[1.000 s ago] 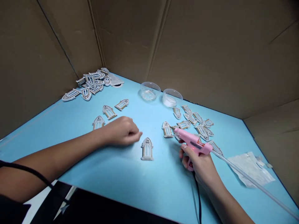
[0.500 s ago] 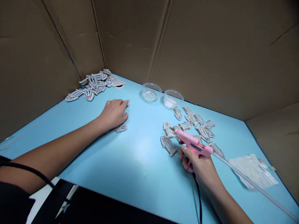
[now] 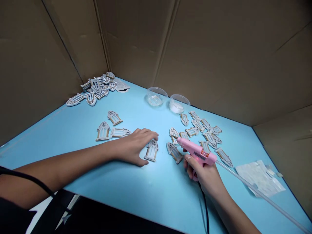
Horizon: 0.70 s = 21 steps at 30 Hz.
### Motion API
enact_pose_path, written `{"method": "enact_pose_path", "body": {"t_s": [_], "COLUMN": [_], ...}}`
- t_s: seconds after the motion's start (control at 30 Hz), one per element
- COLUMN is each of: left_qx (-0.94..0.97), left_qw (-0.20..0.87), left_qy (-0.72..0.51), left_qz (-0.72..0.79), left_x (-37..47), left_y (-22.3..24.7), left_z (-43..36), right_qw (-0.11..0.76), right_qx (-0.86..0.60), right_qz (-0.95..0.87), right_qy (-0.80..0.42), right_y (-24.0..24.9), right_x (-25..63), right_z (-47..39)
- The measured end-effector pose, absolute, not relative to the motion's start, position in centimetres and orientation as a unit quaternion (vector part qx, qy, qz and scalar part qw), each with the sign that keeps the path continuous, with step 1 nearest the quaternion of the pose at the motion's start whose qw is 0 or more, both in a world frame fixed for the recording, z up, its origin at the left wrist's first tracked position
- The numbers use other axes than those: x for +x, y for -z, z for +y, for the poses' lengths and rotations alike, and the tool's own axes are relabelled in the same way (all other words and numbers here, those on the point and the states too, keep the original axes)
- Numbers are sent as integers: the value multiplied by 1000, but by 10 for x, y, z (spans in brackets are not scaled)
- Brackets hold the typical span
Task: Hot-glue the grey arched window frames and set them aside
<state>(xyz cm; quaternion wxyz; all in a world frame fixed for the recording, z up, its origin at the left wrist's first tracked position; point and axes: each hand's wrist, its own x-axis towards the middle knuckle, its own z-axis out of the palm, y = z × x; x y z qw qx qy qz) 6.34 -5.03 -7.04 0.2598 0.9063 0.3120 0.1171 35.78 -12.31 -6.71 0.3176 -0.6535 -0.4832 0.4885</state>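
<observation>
My left hand (image 3: 137, 146) is over the middle of the blue table, thumb and fingers apart around a small white arched window piece (image 3: 151, 150) that lies flat. Three similar pieces lie by my left wrist and forearm, one of them (image 3: 102, 131) upright in view and another (image 3: 120, 132) partly behind the hand. My right hand (image 3: 198, 167) is wrapped round the grip of a pink glue gun (image 3: 195, 150), its nozzle pointing left above the pieces on the right. A clear glue stick (image 3: 258, 191) sticks out of its back.
A heap of arched pieces (image 3: 95, 87) sits at the back left. Two clear plastic cups (image 3: 156, 97) stand at the back. Several more pieces (image 3: 210, 139) are spread at the right, near a white crumpled sheet (image 3: 259, 177). Cardboard walls (image 3: 207, 58) enclose the table.
My left hand has moved right, from the left-hand pieces to the middle, where a window piece now lies. The glue gun has shifted slightly left and down in my right hand.
</observation>
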Motion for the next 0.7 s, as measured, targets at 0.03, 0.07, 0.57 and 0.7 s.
{"method": "enact_pose_path", "body": {"t_s": [0.03, 0.07, 0.57, 0.7], "left_qx": [897, 889, 863, 864], "left_qw": [286, 306, 336, 336], "left_qy": [-109, -106, -225, -234], "left_qz": [318, 325, 304, 294], "left_x": [62, 61, 63, 64], "left_y": [70, 70, 75, 75], "left_z": [-48, -47, -54, -55], "right_qw": [313, 305, 273, 273], "right_qx": [-654, -658, -672, -677], "right_qz": [-487, -493, -595, -596], "right_qy": [-487, -481, -346, -335], "right_y": [66, 65, 51, 52], "right_x": [357, 356, 328, 328], "right_z": [-124, -126, -138, -138]}}
